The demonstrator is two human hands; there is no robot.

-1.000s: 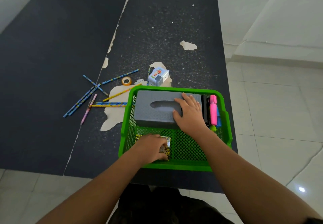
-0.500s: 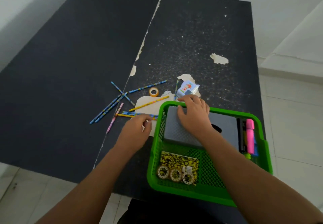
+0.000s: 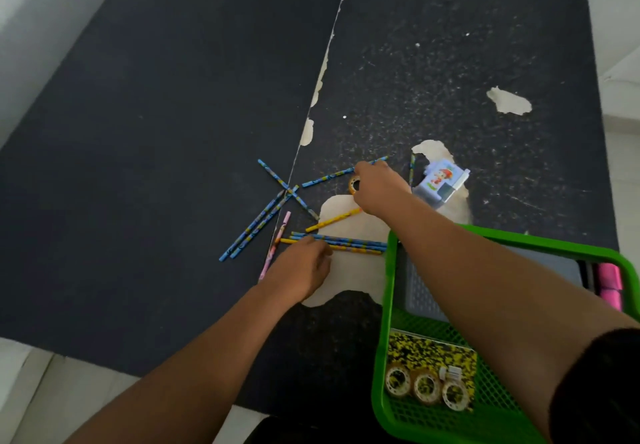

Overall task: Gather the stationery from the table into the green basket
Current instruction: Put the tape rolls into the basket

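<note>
The left hand [image 3: 298,270] is laid on the near bundle of pencils [image 3: 353,244] with its fingers bent; a grip cannot be told. The right hand [image 3: 377,187] is set over a blue pencil [image 3: 325,178] and a tape roll [image 3: 353,184], and its fingers are hidden. The green basket [image 3: 387,305] is seen at the near right of the table [image 3: 156,132], just beside the pencils.

Worn black table [image 3: 138,132] over pale tiled floor [image 3: 27,391].

No legible text anywhere; only a cartoon figure on the small box [image 3: 441,182].
</note>
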